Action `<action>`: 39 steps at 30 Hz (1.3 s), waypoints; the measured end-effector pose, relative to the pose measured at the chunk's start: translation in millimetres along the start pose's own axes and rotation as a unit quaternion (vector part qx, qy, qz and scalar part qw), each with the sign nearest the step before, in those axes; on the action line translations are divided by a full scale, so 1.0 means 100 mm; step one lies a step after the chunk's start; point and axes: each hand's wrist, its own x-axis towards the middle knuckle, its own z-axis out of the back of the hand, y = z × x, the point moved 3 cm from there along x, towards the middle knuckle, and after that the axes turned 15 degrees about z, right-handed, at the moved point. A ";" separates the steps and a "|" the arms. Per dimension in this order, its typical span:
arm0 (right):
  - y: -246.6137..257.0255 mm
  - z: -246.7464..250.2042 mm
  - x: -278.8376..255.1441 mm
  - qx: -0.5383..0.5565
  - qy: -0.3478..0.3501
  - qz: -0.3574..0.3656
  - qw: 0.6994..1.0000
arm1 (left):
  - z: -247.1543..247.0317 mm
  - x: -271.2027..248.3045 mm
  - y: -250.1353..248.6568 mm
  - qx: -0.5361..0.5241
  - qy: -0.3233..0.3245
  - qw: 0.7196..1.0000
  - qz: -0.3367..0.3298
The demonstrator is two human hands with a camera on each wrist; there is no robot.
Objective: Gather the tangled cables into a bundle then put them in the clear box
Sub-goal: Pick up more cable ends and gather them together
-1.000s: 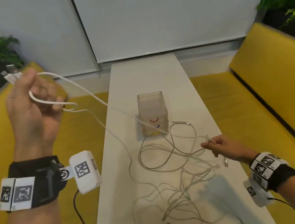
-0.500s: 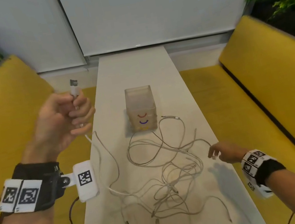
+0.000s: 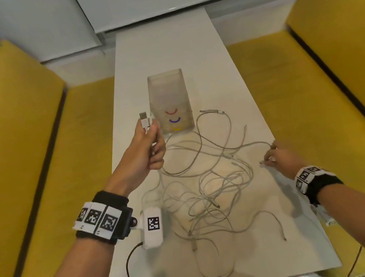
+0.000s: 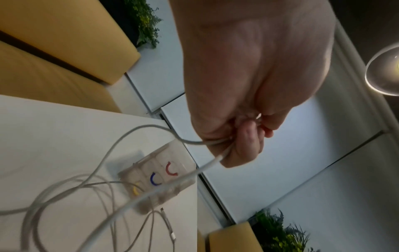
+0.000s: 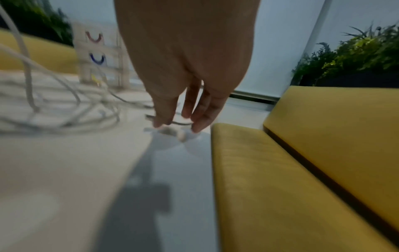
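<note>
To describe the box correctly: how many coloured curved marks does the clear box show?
3 on the clear box, stacked on its near face: red mark on top, blue mark in the middle, yellow mark lowest. Other faces may hide more.

Cables: white to pale grey. Clear box is marked with red, blue and yellow arcs, stacked top to bottom. Table: white. Benches: mustard yellow. Wristbands: black, fitted with black-and-white square-pattern tags. Plant: green.
</note>
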 end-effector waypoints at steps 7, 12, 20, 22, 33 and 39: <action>1.30 1.04 0.11 0.442 -0.200 0.069 0.871 | -0.24 0.07 0.11 0.043 0.002 0.999 -0.011; 2.23 1.39 0.23 0.484 -0.128 0.180 0.847 | -0.43 0.11 0.03 -0.005 0.001 0.999 -0.048; 2.83 1.33 0.35 0.464 -0.160 0.208 0.846 | -0.35 0.01 -0.02 -0.080 -0.114 0.982 -0.131; 2.84 1.23 0.36 0.471 -0.136 0.198 0.849 | -0.25 -0.05 -0.09 -0.113 -0.157 0.970 -0.149; 2.70 1.31 0.20 0.282 -0.090 0.255 0.920 | 0.31 -0.47 -0.67 0.125 -0.122 0.967 -0.187; 3.04 1.83 0.13 0.316 -0.071 0.309 0.894 | 0.12 -0.45 -0.46 0.246 -0.054 0.948 -0.197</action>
